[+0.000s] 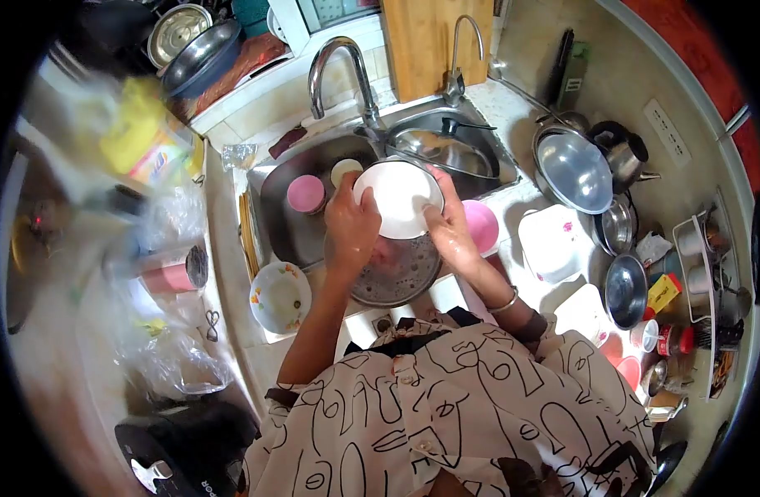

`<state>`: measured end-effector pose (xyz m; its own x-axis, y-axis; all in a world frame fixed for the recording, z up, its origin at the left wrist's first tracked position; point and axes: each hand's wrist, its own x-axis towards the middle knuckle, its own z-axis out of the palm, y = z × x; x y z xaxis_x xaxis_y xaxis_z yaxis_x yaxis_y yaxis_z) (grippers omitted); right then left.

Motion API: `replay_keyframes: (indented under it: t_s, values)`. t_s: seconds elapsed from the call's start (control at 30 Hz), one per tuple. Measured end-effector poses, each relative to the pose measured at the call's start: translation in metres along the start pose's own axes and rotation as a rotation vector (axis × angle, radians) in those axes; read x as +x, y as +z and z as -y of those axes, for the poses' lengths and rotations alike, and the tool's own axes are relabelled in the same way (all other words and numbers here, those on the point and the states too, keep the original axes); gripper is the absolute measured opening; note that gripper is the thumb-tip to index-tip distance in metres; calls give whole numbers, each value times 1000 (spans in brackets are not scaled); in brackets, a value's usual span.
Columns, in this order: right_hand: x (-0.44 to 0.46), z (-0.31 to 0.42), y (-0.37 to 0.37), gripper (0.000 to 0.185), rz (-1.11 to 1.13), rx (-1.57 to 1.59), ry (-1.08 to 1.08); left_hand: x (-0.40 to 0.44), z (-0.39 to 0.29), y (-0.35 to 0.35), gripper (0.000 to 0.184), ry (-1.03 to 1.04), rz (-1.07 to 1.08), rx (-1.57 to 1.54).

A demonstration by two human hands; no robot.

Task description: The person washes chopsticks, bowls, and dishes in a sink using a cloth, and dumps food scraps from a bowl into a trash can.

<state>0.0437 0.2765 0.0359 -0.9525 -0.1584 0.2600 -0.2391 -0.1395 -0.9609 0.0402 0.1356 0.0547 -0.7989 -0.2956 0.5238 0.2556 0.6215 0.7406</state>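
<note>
A white bowl (399, 199) is held between my two hands above the sink. My left hand (353, 225) grips its left side with the thumb over the rim. On the right side, my right hand (451, 230) has its thumb at the rim and its fingers behind. Below the bowl sits a metal basin (396, 286) with water in it, partly hidden by my hands. A pink bowl (306, 194) and a small pale cup or bowl (345, 172) are in the left sink basin (272, 207). Another pink bowl (481, 225) lies right of my right hand.
A curved faucet (338, 50) rises behind the sink. A lidded pan (446, 151) occupies the right basin. A floral bowl (280, 296) stands at the front left. White dishes (552, 244), metal bowls (572, 170) and jars crowd the right counter; a yellow bottle (140, 137) is at left.
</note>
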Motion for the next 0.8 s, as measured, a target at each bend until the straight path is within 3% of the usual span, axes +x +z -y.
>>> replay_keyframes:
  t_s: [0.07, 0.13, 0.23, 0.37, 0.43, 0.57, 0.8]
  values:
    - [-1, 5, -2, 44, -5, -41, 34, 0, 7, 4, 15, -22, -10, -8]
    - [-2, 9, -3, 46, 88, -68, 47, 7, -4, -3, 20, -171, 129, -81]
    - [-8, 15, 2, 48, 86, -93, 29, 18, 10, 2, 22, -211, 191, -133]
    - [-4, 24, -3, 48, 64, -65, 45, 11, 15, 8, 21, -182, 177, -81]
    - [-2, 22, -9, 49, 44, -89, 21, 4, 11, 12, 20, -182, 138, -305]
    - [-4, 18, -14, 49, 18, -165, -6, 4, 5, 14, 21, -154, 201, -409]
    - [-16, 22, -4, 55, -12, -89, 26, 10, -4, 19, 18, -448, 212, -524]
